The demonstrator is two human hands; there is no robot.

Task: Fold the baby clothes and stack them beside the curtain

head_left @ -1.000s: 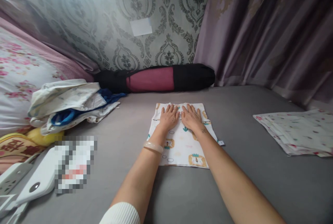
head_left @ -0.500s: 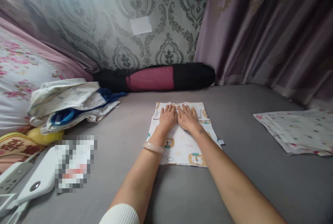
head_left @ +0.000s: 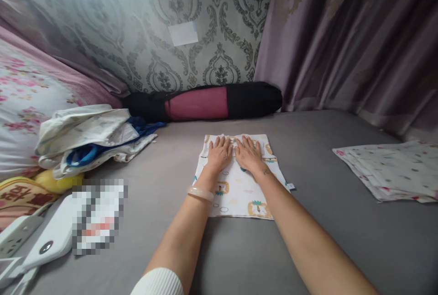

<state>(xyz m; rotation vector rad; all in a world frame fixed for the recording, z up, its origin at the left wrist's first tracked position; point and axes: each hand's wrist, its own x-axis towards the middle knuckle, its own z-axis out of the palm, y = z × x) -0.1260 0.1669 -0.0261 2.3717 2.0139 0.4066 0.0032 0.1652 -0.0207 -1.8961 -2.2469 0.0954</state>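
Observation:
A white garment (head_left: 236,199) printed with lions and small outlines lies flat and folded in front of me; its exact kind I cannot tell. My left hand (head_left: 221,154) rests palm down on its far part, fingers stretched out. Beside it, a small gap apart, my right hand (head_left: 249,154) lies flat on the same cloth with fingers spread. Both hands cover part of the print. A small white tag (head_left: 290,186) sticks out at the garment's right edge. A pale bangle (head_left: 200,193) circles my left wrist.
Grey bedding (head_left: 160,222) spreads under everything. Folded patterned cloths (head_left: 393,169) lie at right. To the left are piled clothes (head_left: 85,126), a yellow cushion (head_left: 58,181), a power strip (head_left: 18,235) and a white device (head_left: 54,235). A long black and maroon bag (head_left: 196,103) lies along the wall.
My hands have moved slightly apart on the garment, the left a little to the left and the right a little to the right. The garment stays in place.

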